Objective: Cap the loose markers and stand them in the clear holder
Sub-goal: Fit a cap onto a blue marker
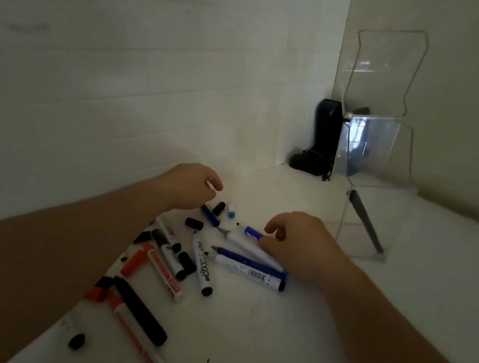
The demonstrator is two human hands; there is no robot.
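Note:
Several loose markers and caps lie scattered on the white table: blue-and-white markers, red ones, black ones. My right hand rests over the blue pile, fingertips pinching the back of an uncapped blue marker. My left hand hovers with curled fingers over a blue cap, beside a black cap and a light-blue cap. The clear holder stands to the right with one dark marker leaning inside.
White walls meet in a corner behind the table. A dark object sits in that corner behind the holder. More black caps lie loose among the markers near my left forearm.

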